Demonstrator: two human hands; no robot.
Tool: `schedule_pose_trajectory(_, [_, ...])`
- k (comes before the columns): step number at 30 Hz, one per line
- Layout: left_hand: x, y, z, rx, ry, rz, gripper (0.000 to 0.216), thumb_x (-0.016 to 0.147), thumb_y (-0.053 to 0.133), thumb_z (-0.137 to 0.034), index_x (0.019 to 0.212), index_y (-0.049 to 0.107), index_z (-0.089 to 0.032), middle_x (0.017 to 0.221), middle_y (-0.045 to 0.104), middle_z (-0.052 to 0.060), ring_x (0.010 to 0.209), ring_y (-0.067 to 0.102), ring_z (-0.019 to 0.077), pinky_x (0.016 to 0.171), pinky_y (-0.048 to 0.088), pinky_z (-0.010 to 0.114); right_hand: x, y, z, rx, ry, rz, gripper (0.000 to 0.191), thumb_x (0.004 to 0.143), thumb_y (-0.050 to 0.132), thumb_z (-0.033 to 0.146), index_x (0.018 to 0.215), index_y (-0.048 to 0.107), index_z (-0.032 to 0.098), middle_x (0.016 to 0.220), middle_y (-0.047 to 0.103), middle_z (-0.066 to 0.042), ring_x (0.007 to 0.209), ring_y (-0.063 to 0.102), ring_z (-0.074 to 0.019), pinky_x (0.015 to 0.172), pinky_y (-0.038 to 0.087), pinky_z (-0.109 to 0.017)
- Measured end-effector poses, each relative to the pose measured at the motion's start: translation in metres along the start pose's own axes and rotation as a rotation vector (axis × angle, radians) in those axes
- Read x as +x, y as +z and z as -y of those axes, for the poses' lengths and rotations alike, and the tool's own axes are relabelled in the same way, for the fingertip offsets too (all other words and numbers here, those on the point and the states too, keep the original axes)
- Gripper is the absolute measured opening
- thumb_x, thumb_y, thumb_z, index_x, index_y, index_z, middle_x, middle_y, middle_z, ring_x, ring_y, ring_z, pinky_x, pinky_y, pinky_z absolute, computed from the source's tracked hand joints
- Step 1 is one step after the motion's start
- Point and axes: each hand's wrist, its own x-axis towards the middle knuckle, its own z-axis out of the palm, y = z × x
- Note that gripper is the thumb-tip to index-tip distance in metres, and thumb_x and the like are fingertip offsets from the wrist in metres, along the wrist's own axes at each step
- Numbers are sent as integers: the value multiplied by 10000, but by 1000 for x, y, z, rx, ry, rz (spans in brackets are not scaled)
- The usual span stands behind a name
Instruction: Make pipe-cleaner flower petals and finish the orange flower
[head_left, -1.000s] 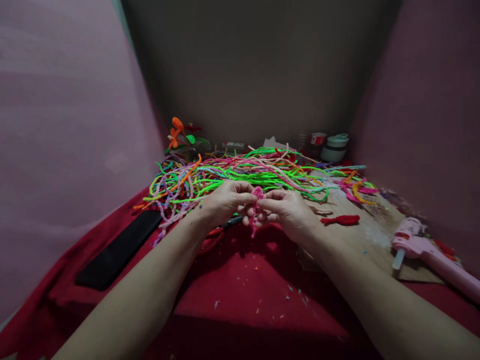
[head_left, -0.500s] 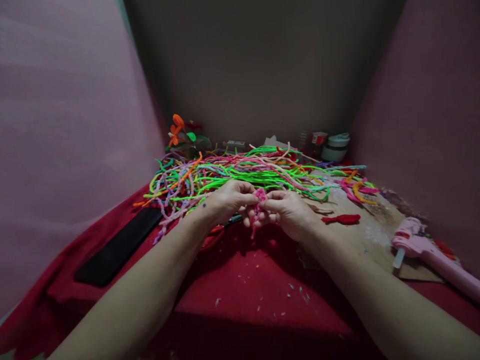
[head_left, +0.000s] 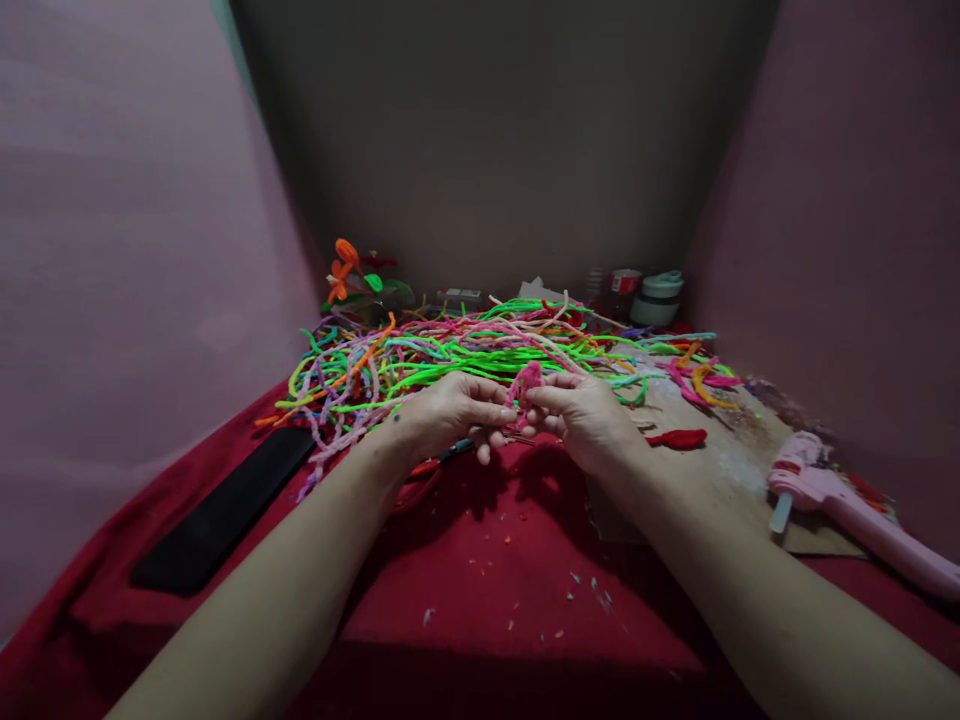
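Observation:
Between my two hands is a pink pipe cleaner (head_left: 529,377), bent into a loop that stands up above the fingertips. My left hand (head_left: 459,413) pinches its left side between thumb and fingers. My right hand (head_left: 581,412) grips the right side of the loop, its fingers curled. The lower end of the pipe cleaner is partly hidden by the fingers. Just under my left wrist lies a pair of red-handled scissors (head_left: 424,470), partly covered. Behind the hands spreads a big heap of colourful pipe cleaners (head_left: 480,357).
On the right, a pink glue gun (head_left: 814,477) rests on a cardboard sheet (head_left: 731,490), near a red twisted piece (head_left: 677,439). A black flat object (head_left: 225,510) lies left. Orange flowers (head_left: 342,265) and a lidded container (head_left: 657,298) stand at the back on the red cloth (head_left: 480,590).
The pink piece has gone from a compact bundle to a more open loop rising above the fingers. My hands have spread slightly apart. The whole view has shifted a little.

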Motion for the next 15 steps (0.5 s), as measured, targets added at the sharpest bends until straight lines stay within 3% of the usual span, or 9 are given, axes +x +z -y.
schedule_pose_trajectory(5, [2,0,0,-107,71,-127,162,669,669,-221,729,576,-103,503,595,13,397,544,97,390,448,195,2,-2,-1,2,-30,-31,110,526,674,140,573,576,121,487,554,10,400,490,-84,409,465,-239])
schedule_pose_trajectory(11, [5,9,0,-276,345,-287,184,660,667,-154,778,528,-122,596,613,-11,538,607,107,535,520,234,0,2,-4,-78,-47,-28,105,547,658,143,545,553,132,461,528,24,382,477,-84,410,459,-250])
schedule_pose_trajectory(15, [6,15,2,-251,420,-309,177,683,645,-178,780,504,-133,626,639,7,568,628,130,587,524,269,-2,4,-6,-82,-60,-8,109,555,656,146,561,547,140,473,535,26,393,493,-88,413,468,-251])
